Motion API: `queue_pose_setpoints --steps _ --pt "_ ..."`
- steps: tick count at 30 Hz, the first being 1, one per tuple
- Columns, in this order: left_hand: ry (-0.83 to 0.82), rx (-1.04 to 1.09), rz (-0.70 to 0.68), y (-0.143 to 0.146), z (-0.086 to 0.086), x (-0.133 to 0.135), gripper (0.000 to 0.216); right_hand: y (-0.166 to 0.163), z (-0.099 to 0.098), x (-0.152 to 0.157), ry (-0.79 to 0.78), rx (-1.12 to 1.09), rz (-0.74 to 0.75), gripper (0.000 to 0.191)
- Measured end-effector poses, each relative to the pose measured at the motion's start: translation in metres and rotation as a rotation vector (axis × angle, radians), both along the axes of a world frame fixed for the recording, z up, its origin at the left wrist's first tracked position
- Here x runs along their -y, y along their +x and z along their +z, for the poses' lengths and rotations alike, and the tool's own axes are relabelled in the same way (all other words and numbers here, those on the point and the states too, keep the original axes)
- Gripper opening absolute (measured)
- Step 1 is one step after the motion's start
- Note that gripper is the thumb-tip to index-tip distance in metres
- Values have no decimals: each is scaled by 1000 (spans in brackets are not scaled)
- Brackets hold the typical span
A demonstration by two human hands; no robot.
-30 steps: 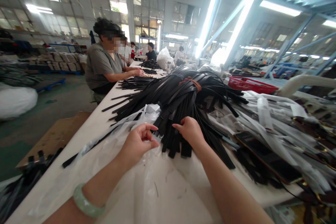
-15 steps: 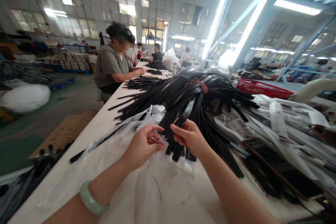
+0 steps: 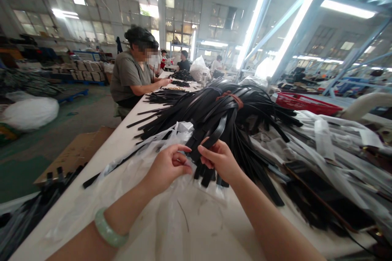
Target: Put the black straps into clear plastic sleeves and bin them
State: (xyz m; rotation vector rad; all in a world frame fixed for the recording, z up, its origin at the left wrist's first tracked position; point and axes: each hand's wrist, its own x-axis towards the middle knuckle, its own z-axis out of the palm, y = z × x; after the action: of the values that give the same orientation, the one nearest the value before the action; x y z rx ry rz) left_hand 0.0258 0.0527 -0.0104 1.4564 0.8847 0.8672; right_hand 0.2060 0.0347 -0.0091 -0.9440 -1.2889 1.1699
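White tabletop (image 3: 220, 234) under straps (image 3: 196, 106), windows (image 3: 185, 18) beyond

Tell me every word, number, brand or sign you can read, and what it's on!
None can be read.
Black straps: no print that I can make out.
Phone: dark screen, no readable text.
Red basket: pale patches, too blurred to tell if they're writing.
Cardboard on the floor: nothing readable.
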Motion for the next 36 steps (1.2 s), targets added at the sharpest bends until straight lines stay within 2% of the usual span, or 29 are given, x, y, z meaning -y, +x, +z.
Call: queue_pose_setpoints --steps 11,27,33,36 --pt "18 -17 -3 0 -4 -1 51 -5 -7 -1 -59 14 23 34" --pt "5 -32 50 -4 -1 -4 46 -3 -2 -2 -72 62 -1 35" --pt "-46 -17 5 0 -2 0 48 -10 -8 0 -107 80 58 34" --pt "-76 8 -24 0 -4 0 46 -15 -14 0 -147 40 145 34"
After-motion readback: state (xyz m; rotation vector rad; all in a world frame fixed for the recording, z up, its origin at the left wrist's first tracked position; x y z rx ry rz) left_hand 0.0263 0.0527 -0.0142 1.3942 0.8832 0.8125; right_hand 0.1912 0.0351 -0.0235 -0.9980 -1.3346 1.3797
